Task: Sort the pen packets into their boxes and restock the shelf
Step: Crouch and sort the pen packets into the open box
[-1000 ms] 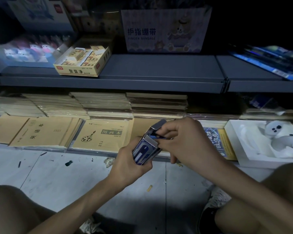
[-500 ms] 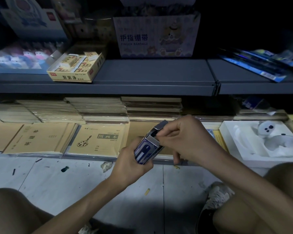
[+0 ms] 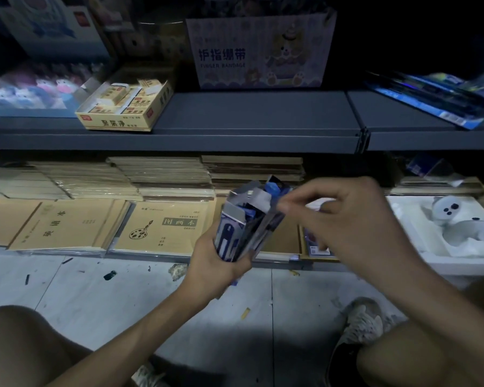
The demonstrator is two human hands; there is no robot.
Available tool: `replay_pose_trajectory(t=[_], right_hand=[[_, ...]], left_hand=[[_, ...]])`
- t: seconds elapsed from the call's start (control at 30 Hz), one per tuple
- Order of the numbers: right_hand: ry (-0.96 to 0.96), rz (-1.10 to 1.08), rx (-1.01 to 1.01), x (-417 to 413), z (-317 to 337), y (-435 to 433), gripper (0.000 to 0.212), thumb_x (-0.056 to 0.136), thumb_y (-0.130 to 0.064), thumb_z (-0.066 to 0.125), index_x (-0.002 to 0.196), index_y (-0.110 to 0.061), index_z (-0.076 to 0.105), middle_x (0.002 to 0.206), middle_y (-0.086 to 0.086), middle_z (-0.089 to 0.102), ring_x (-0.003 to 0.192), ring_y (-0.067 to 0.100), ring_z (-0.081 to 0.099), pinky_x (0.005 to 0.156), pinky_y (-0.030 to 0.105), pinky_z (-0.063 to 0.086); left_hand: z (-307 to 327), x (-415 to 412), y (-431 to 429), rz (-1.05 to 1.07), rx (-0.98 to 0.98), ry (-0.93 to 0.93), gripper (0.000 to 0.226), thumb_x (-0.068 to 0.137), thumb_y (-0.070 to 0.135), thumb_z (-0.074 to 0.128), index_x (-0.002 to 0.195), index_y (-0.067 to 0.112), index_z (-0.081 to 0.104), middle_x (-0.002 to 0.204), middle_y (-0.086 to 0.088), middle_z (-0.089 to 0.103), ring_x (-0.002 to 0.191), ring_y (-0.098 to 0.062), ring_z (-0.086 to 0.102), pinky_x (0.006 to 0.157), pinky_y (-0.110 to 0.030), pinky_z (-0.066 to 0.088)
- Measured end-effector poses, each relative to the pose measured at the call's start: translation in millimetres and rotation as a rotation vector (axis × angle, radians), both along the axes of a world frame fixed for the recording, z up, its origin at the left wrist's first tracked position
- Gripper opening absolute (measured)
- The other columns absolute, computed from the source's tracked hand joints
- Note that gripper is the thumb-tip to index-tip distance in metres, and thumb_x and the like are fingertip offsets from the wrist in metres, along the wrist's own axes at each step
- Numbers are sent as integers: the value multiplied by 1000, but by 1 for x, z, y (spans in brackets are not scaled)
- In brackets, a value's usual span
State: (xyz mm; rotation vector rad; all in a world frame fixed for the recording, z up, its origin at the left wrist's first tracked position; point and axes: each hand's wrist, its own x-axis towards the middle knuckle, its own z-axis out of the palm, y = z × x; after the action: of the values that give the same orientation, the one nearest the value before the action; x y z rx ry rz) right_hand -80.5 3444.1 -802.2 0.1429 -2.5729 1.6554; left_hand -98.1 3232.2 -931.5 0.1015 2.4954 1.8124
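Head view: the left hand [image 3: 215, 263] grips the small blue-and-white cardboard box [image 3: 229, 233] upright, flaps open, with blue pen packets [image 3: 271, 188] poking out. The right hand [image 3: 347, 219], at the mouth a moment ago, has drawn back, its fingers [image 3: 284, 203] pinched narrow; whether they hold a packet I cannot tell. Packing looks unfinished. The grey metal shelf edge [image 3: 235, 141] is overhead, with open floor [image 3: 95, 289] below.

Dim, motion-blurred, dark wide-angle corners

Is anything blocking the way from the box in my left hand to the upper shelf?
Nothing visible does. The box, in the left hand, has open air up to the shelf's bare stretch beside the eraser box.
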Motion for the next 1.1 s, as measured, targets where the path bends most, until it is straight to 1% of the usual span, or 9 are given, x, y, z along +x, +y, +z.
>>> replay_pose_trajectory(t=[0.1,0.2,0.33,0.43,0.5,0.63,0.77,0.93,1.1], right_hand=[[-20,-144,-58,-11,-6,12,8,86,-23,82,85,-30,78,81,-8,75,62,3,65,60,24,49],[-208,-173,-128,-19,-20,8,18,81,-32,86,95,-26,75,88,-2,75,70,11,69,52,20,50],[-417,-115,-135,-24,-40,-5,34,82,-31,86,112,-20,74,100,-3,78,86,16,74,65,31,57],[-540,-46,-269,-23,-50,-11,9,85,-18,85,86,-13,78,82,2,79,68,13,70,59,24,52],[-542,-69,-293,-21,-54,-12,14,85,-14,85,80,-7,74,75,6,76,60,10,67,57,23,53],[-418,-148,-287,-18,-42,-8,12,89,-11,80,97,-3,75,84,11,80,61,16,70,53,22,54],[-71,-247,-313,-8,1,8,5,94,-10,73,96,-14,70,81,0,80,65,16,77,58,25,60],[152,-263,-359,12,30,5,30,87,-32,71,94,-3,73,76,1,80,67,21,79,64,29,63],[216,-150,-349,12,23,-7,13,89,-20,70,82,-10,72,70,-7,78,65,13,78,63,20,60]], left_hand=[[-1,-3,-4,56,85,-12,37,77,-1,86,110,10,72,96,3,80,88,-13,77,73,-27,62],[0,-6,-4,68,198,-63,37,77,-10,82,104,14,72,92,6,81,85,-13,78,70,-24,60],[-4,-7,-2,40,370,-174,50,67,7,87,115,7,71,103,-8,80,93,-27,77,76,-35,61],[-3,-4,1,0,446,-237,63,66,12,87,125,4,66,113,-15,77,102,-35,75,84,-43,60],[-4,-4,1,-23,448,-246,62,67,11,86,125,5,66,114,-15,76,102,-35,74,86,-45,61],[-5,-9,-6,35,363,-225,53,64,12,90,113,9,71,101,-10,79,90,-29,76,77,-42,62],[-8,-13,-16,88,203,-128,40,74,-1,88,103,20,70,89,7,80,81,-12,76,65,-24,60],[-4,-10,-19,111,93,-8,44,68,20,84,108,4,72,95,-5,80,87,-23,78,77,-39,65],[6,-1,-15,91,91,34,45,70,15,82,108,-2,67,88,-14,77,79,-43,73,67,-57,61]])
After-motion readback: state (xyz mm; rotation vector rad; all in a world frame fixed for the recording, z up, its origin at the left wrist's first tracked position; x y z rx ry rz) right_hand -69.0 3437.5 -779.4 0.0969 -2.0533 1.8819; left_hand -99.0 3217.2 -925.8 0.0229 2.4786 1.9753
